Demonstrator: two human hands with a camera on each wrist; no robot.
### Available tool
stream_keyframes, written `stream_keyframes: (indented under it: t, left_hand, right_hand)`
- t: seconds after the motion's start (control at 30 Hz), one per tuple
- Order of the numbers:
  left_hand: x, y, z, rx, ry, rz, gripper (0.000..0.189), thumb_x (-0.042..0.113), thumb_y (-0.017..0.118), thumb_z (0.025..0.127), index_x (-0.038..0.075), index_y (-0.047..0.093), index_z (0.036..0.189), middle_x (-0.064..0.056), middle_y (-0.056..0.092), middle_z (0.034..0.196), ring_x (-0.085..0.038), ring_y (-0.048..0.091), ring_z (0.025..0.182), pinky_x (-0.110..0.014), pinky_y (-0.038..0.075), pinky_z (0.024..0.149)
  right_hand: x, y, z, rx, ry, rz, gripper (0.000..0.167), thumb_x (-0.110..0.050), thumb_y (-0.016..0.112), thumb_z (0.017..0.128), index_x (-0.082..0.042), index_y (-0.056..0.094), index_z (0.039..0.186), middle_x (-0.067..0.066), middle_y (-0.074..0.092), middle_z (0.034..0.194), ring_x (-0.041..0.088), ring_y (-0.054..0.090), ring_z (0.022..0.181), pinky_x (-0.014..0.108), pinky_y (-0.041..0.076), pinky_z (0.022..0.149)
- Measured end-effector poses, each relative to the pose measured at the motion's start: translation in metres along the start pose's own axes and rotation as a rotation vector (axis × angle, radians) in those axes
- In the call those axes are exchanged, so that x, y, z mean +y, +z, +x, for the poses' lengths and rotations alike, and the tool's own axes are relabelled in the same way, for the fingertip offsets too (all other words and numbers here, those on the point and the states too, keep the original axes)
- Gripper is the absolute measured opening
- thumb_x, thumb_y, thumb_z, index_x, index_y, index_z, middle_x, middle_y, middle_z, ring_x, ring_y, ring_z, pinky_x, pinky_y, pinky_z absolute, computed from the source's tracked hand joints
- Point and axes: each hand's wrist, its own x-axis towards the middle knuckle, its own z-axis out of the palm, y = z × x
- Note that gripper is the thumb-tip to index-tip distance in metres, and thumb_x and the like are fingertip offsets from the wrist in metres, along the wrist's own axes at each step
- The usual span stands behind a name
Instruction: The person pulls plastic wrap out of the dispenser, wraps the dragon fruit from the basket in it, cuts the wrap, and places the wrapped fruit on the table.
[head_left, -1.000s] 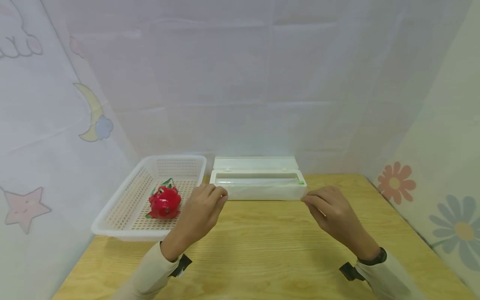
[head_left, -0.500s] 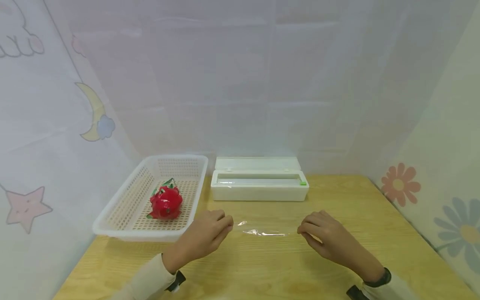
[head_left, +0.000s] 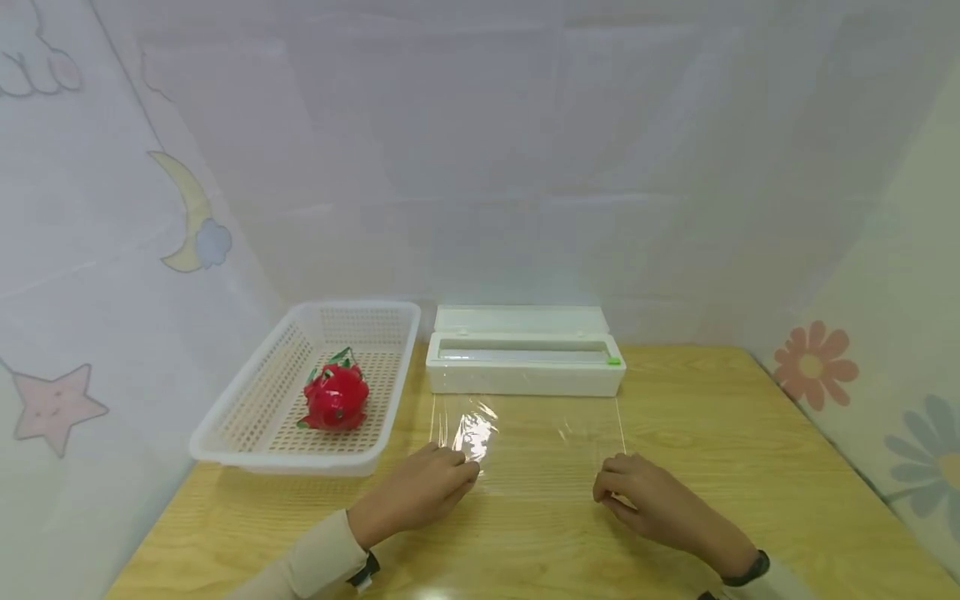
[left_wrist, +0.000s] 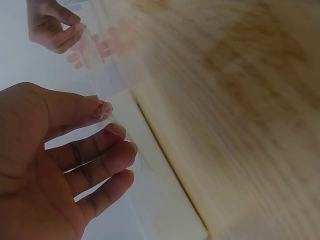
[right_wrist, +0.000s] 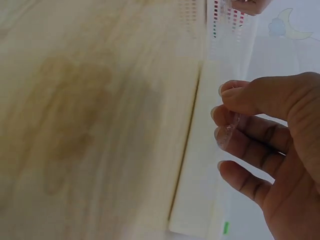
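Observation:
A clear sheet of cling film (head_left: 525, 442) stretches from the white cling film box (head_left: 525, 382) towards the person, shiny with glare on its left part. My left hand (head_left: 423, 492) pinches the near left corner between thumb and fingertips. At the near right corner, my right hand (head_left: 652, 507) pinches the film the same way. In the left wrist view, film bunches at the left thumb tip (left_wrist: 104, 110). The right wrist view shows crumpled film (right_wrist: 230, 131) at the right fingers. The box's lid (head_left: 521, 319) stands raised, with the roll (head_left: 525, 356) inside and a green slider (head_left: 613, 361) at its right end.
A white plastic basket (head_left: 225, 429) stands on the left of the wooden table (head_left: 750, 467), holding a shiny red dragon fruit (head_left: 337, 398) with green tips. A pale cloth wall (head_left: 510, 150) rises close behind the box, with printed walls at both sides.
Both hands have moved back from the box towards the person, pinching the film, and a longer sheet now spans between them and the box. The basket and dragon fruit have stayed put.

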Motion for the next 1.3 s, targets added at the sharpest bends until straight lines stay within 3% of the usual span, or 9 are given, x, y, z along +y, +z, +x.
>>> stream_keyframes:
  t: [0.2, 0.37, 0.63, 0.77, 0.93, 1.17, 1.3]
  left_hand:
    - [-0.003, 0.008, -0.004, -0.017, 0.023, -0.003, 0.013, 0.017, 0.064, 0.097, 0.018, 0.059, 0.086, 0.009, 0.054, 0.074, -0.006, 0.051, 0.070, -0.022, 0.040, 0.068]
    - [-0.003, 0.013, -0.005, -0.067, 0.043, 0.042, 0.008, 0.016, 0.069, 0.092, 0.019, 0.062, 0.089, 0.009, 0.060, 0.079, -0.006, 0.054, 0.074, -0.021, 0.041, 0.070]
    - [-0.001, 0.021, -0.006, -0.083, 0.050, 0.158, 0.005, 0.020, 0.068, 0.094, 0.019, 0.065, 0.090, 0.008, 0.062, 0.082, -0.009, 0.055, 0.075, -0.021, 0.042, 0.068]
    - [0.002, 0.019, -0.006, -0.094, 0.084, 0.310, 0.002, 0.021, 0.067, 0.092, 0.022, 0.068, 0.091, 0.010, 0.064, 0.084, -0.008, 0.056, 0.078, -0.022, 0.042, 0.070]
    - [0.009, 0.016, -0.011, -0.068, 0.112, 0.454, 0.003, 0.020, 0.069, 0.088, 0.023, 0.069, 0.089, 0.013, 0.065, 0.081, -0.008, 0.053, 0.074, -0.022, 0.040, 0.070]
    - [0.013, 0.016, -0.015, 0.003, 0.106, 0.470, 0.013, 0.020, 0.065, 0.092, 0.018, 0.068, 0.105, 0.008, 0.068, 0.083, -0.010, 0.058, 0.076, -0.024, 0.043, 0.073]
    - [0.014, 0.016, -0.014, 0.047, 0.105, 0.476, 0.004, 0.020, 0.067, 0.089, 0.021, 0.065, 0.093, 0.009, 0.063, 0.080, -0.011, 0.054, 0.076, -0.024, 0.041, 0.069]
  right_hand:
    - [0.002, 0.010, -0.005, -0.069, 0.093, 0.043, 0.028, 0.001, 0.081, 0.078, -0.021, 0.068, 0.087, -0.014, 0.058, 0.089, 0.000, 0.052, 0.079, 0.021, 0.049, 0.065]
    - [0.006, 0.021, -0.007, -0.051, 0.097, 0.055, 0.026, 0.000, 0.080, 0.079, -0.021, 0.067, 0.086, -0.014, 0.056, 0.087, -0.003, 0.048, 0.077, 0.018, 0.047, 0.062]
    - [0.009, 0.025, -0.011, -0.087, 0.158, 0.092, 0.025, 0.000, 0.078, 0.082, -0.022, 0.068, 0.088, -0.014, 0.057, 0.090, -0.003, 0.051, 0.079, 0.020, 0.049, 0.063]
    - [0.009, 0.024, -0.011, -0.120, 0.218, 0.087, 0.018, -0.004, 0.076, 0.085, -0.019, 0.071, 0.095, -0.013, 0.061, 0.094, -0.001, 0.055, 0.083, 0.023, 0.052, 0.067]
    - [0.005, 0.022, -0.010, -0.126, 0.260, 0.088, 0.015, -0.009, 0.074, 0.088, -0.015, 0.073, 0.102, -0.009, 0.067, 0.094, 0.001, 0.059, 0.084, 0.026, 0.054, 0.071]
    - [0.001, 0.022, -0.010, -0.036, 0.159, 0.020, 0.013, -0.010, 0.073, 0.089, -0.017, 0.074, 0.101, -0.012, 0.068, 0.095, 0.005, 0.060, 0.087, 0.027, 0.054, 0.071]
    - [0.000, 0.021, -0.009, -0.026, 0.174, -0.021, 0.016, -0.009, 0.074, 0.088, -0.018, 0.075, 0.101, -0.014, 0.067, 0.098, 0.007, 0.062, 0.091, 0.030, 0.055, 0.075]
